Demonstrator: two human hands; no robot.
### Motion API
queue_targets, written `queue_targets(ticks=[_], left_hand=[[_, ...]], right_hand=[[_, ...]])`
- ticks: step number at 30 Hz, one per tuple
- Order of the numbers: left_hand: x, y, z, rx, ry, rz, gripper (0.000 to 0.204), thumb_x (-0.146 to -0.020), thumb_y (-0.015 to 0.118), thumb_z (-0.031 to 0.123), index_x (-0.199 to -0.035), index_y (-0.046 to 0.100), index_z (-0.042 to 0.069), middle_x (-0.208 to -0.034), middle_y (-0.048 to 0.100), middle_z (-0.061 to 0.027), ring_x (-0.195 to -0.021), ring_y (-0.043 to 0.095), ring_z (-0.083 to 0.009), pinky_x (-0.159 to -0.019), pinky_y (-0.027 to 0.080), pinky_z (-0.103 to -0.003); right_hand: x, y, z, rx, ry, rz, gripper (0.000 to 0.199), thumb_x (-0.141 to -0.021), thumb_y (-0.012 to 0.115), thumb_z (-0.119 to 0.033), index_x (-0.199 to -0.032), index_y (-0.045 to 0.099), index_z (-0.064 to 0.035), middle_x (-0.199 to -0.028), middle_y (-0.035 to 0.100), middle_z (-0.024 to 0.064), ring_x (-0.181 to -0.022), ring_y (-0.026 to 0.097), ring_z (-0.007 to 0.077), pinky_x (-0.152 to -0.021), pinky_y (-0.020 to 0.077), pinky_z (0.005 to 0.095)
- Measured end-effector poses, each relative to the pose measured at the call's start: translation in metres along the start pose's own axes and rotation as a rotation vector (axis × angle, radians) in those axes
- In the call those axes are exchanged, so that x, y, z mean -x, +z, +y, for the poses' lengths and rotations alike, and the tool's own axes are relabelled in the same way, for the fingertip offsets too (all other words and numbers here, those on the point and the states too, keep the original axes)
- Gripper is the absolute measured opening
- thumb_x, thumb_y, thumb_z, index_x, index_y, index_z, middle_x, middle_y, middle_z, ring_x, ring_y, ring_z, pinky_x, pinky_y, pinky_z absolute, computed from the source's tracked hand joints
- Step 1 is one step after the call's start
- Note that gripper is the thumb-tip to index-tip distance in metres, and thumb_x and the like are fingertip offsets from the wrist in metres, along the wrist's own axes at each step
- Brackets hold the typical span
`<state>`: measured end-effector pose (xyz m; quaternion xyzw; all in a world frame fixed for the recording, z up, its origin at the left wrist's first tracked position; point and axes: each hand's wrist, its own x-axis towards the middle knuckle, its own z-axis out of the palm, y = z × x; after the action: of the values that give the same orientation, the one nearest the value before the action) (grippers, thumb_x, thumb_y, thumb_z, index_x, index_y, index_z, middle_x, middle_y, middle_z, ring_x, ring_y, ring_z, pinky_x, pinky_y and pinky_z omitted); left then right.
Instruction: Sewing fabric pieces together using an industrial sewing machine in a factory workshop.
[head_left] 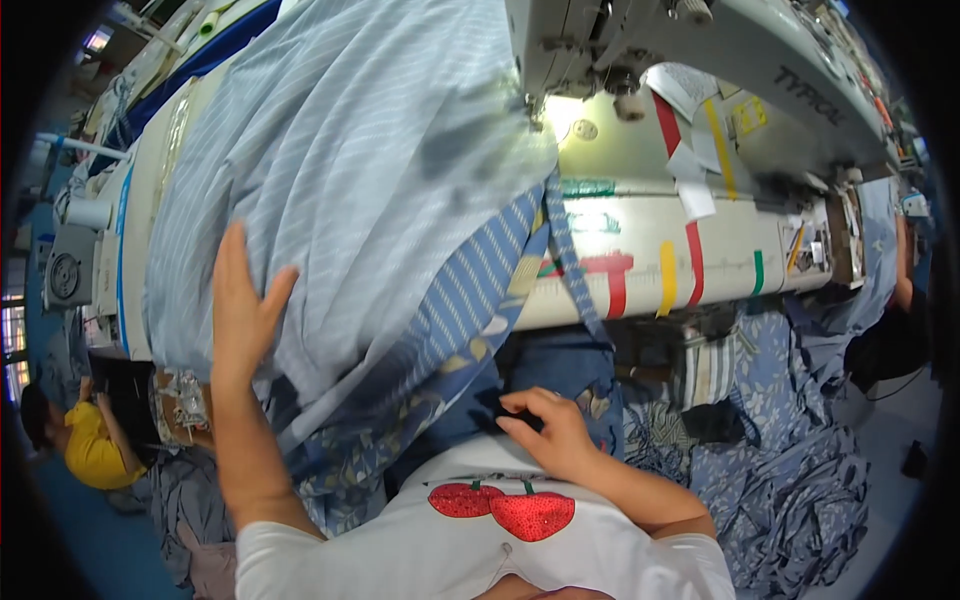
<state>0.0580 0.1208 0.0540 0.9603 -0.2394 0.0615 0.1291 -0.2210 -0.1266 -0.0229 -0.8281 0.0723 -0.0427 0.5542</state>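
Note:
A large light-blue striped cloth point(340, 130) spreads over the sewing machine bed and hangs toward my lap. My left hand point(245, 310) lies on its left part, thumb apart from the fingers, gripping nothing. The cloth's edge runs up to the needle area of the sewing machine point(610, 60), where a lamp glows. Along its near right side shows a darker blue striped band point(485, 255) with a leaf-patterned underside. My right hand point(555, 435) hovers before my lap with loosely bent fingers, thumb and forefinger apart. I see nothing in it.
Coloured tape strips point(668, 278) mark the white machine table point(640, 220). A narrow box of small tools point(815, 245) sits at its right end. Heaps of patterned fabric point(780, 480) lie to the lower right. A person in yellow point(100, 445) is at the far left.

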Motion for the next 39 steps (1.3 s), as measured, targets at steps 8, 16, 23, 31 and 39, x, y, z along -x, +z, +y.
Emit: queue_targets(ticks=[8, 16, 23, 31, 39], left_hand=[[0.073, 0.014, -0.022, -0.119, -0.009, 0.271, 0.025, -0.090, 0.059, 0.020, -0.103, 0.055, -0.001, -0.104, 0.058, -0.0151, -0.098, 0.054, -0.0293, -0.084, 0.041, -0.040], [-0.035, -0.063, -0.039, 0.235, -0.043, 0.808, 0.027, -0.096, 0.050, 0.024, -0.084, 0.052, 0.000, -0.071, 0.051, -0.0113, -0.067, 0.047, -0.0192, -0.064, 0.041, -0.034], [-0.108, -0.152, 0.046, 0.052, 0.374, 0.941, 0.024, -0.096, 0.051, 0.028, -0.091, 0.056, 0.005, -0.069, 0.059, -0.0129, -0.062, 0.057, -0.0291, -0.061, 0.046, -0.039], [-0.132, -0.065, -0.052, -0.256, -0.030, 0.730, 0.019, -0.092, 0.055, 0.023, -0.104, 0.056, 0.008, -0.096, 0.063, -0.0151, -0.090, 0.061, -0.0353, -0.078, 0.048, -0.044], [-0.024, -0.002, 0.013, 0.263, 0.188, -0.090, 0.049, -0.090, 0.058, 0.028, -0.131, 0.047, 0.004, -0.130, 0.048, -0.0246, -0.122, 0.045, -0.0381, -0.102, 0.035, -0.041]], right_hand=[[-0.026, 0.072, -0.004, -0.760, 0.391, -0.064, 0.022, -0.087, 0.068, -0.016, -0.100, 0.063, 0.0008, -0.095, 0.066, 0.0062, -0.085, 0.060, 0.0106, -0.079, 0.0480, 0.0247], [0.006, -0.020, -0.040, -0.446, 0.348, -0.121, 0.024, -0.092, 0.060, -0.023, -0.089, 0.069, -0.0011, -0.083, 0.067, 0.0013, -0.076, 0.057, 0.0066, -0.065, 0.0465, 0.0235], [0.023, -0.049, -0.031, -0.470, 0.240, 0.067, 0.026, -0.093, 0.059, -0.024, -0.079, 0.063, -0.0026, -0.076, 0.060, -0.0012, -0.072, 0.055, 0.0075, -0.063, 0.0426, 0.0225], [0.011, 0.024, -0.027, -0.777, 0.515, -0.058, 0.029, -0.093, 0.059, -0.029, -0.111, 0.055, -0.0070, -0.094, 0.063, 0.0014, -0.080, 0.062, 0.0137, -0.074, 0.0533, 0.0310], [-0.007, 0.035, -0.017, -0.754, 0.485, -0.124, 0.024, -0.093, 0.060, -0.025, -0.101, 0.063, -0.0025, -0.087, 0.065, 0.0024, -0.074, 0.060, 0.0097, -0.068, 0.0497, 0.0230]])
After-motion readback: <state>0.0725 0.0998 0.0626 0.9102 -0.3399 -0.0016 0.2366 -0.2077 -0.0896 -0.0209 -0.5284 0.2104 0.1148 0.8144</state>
